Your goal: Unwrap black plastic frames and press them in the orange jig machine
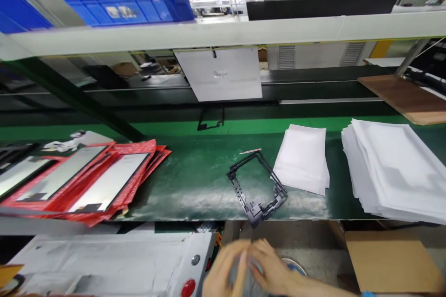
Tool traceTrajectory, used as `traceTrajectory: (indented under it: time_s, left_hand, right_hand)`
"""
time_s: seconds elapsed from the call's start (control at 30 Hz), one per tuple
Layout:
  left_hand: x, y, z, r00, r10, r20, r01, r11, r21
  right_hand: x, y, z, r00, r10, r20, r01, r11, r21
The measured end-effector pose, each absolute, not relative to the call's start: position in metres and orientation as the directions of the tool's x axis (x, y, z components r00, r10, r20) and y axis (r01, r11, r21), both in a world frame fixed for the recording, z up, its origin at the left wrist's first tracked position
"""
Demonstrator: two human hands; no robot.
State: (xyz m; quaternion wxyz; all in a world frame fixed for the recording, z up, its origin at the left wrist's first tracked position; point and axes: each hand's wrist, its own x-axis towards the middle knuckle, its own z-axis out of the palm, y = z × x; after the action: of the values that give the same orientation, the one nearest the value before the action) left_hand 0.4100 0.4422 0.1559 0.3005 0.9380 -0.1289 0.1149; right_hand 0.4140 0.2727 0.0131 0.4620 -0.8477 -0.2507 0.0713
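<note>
At the bottom, below the bench edge, my left hand (225, 269) and my right hand (270, 267) meet at the fingertips, blurred by motion. The fingers of both are bent and closed in a pinch; whatever they hold, if anything, is hidden. Just beyond them a black plastic frame (256, 211) lies askew on the green bench, one corner sticking out over the front edge. A thin pinkish strip (250, 151) lies behind that frame. To its right is a small stack of white sheets (302, 160), touching or nearly touching the frame.
Flat panels (111, 178) lie on red wrapping (139, 148) at left. A taller pile of white sheets (400, 167) stands at right. Another black frame (211, 120) lies farther back. A shelf (223, 37) with a blue bin (135, 8) spans above. Below are a white machine (114, 255) and a cardboard box (390, 260).
</note>
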Motion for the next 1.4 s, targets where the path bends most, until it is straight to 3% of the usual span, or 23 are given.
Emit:
traceTrajectory:
  time_s: [0.07, 0.13, 0.27, 0.37, 0.47, 0.63, 0.8, 0.9, 0.93, 1.03, 1.2, 1.27, 1.33, 1.4]
  left_hand:
    - [0.496, 0.431, 0.165, 0.954, -0.145, 0.263, -0.273, -0.784, 0.558]
    - [0.591, 0.419, 0.174, 0.954, -0.154, 0.259, -0.272, -0.808, 0.523]
    - [0.727, 0.396, 0.175, 0.97, -0.186, 0.159, -0.237, -0.874, 0.425]
    - [0.76, 0.395, 0.162, 0.981, -0.191, 0.035, -0.191, -0.919, 0.345]
    - [0.764, 0.402, 0.149, 0.987, -0.156, -0.039, -0.14, -0.952, 0.274]
    - [0.758, 0.401, 0.159, 0.995, -0.101, -0.015, -0.094, -0.962, 0.255]
    - [0.68, 0.429, 0.199, 0.974, -0.013, 0.226, -0.087, -0.944, 0.319]
    - [0.562, 0.456, 0.202, 0.94, 0.05, 0.338, -0.067, -0.943, 0.326]
    - [0.513, 0.458, 0.194, 0.902, 0.027, 0.431, -0.135, -0.931, 0.339]
    - [0.367, 0.443, 0.147, 0.88, 0.019, 0.475, -0.187, -0.905, 0.383]
    - [0.242, 0.409, 0.038, 0.855, 0.268, 0.444, 0.11, -0.931, 0.349]
    - [0.231, 0.408, 0.012, 0.842, 0.301, 0.447, 0.159, -0.932, 0.327]
    - [0.228, 0.413, -0.004, 0.845, 0.307, 0.437, 0.179, -0.934, 0.309]
    - [0.228, 0.421, -0.015, 0.849, 0.309, 0.428, 0.191, -0.936, 0.297]
  right_hand:
    - [0.395, 0.244, 0.023, 0.796, 0.505, 0.333, 0.537, -0.335, -0.774]
    - [0.4, 0.222, 0.047, 0.754, 0.462, 0.467, 0.634, -0.324, -0.702]
    - [0.454, 0.2, 0.096, 0.728, 0.547, 0.414, 0.681, -0.505, -0.53]
    - [0.49, 0.196, 0.098, 0.701, 0.631, 0.333, 0.71, -0.569, -0.415]
    - [0.504, 0.197, 0.077, 0.703, 0.623, 0.343, 0.71, -0.595, -0.376]
    - [0.503, 0.2, 0.063, 0.697, 0.576, 0.426, 0.715, -0.603, -0.354]
    - [0.512, 0.199, 0.084, 0.712, 0.591, 0.379, 0.702, -0.595, -0.39]
    - [0.532, 0.204, 0.089, 0.688, 0.624, 0.371, 0.724, -0.548, -0.42]
    - [0.539, 0.206, 0.088, 0.681, 0.625, 0.382, 0.729, -0.528, -0.435]
    - [0.55, 0.206, 0.088, 0.671, 0.605, 0.428, 0.736, -0.48, -0.477]
    - [0.499, 0.207, 0.09, 0.677, 0.442, 0.589, 0.731, -0.311, -0.607]
    - [0.461, 0.218, 0.082, 0.677, 0.568, 0.468, 0.663, -0.196, -0.722]
    - [0.428, 0.237, 0.066, 0.627, 0.771, 0.114, 0.456, -0.244, -0.856]
    - [0.408, 0.26, 0.043, 0.492, 0.835, -0.245, 0.226, -0.394, -0.891]
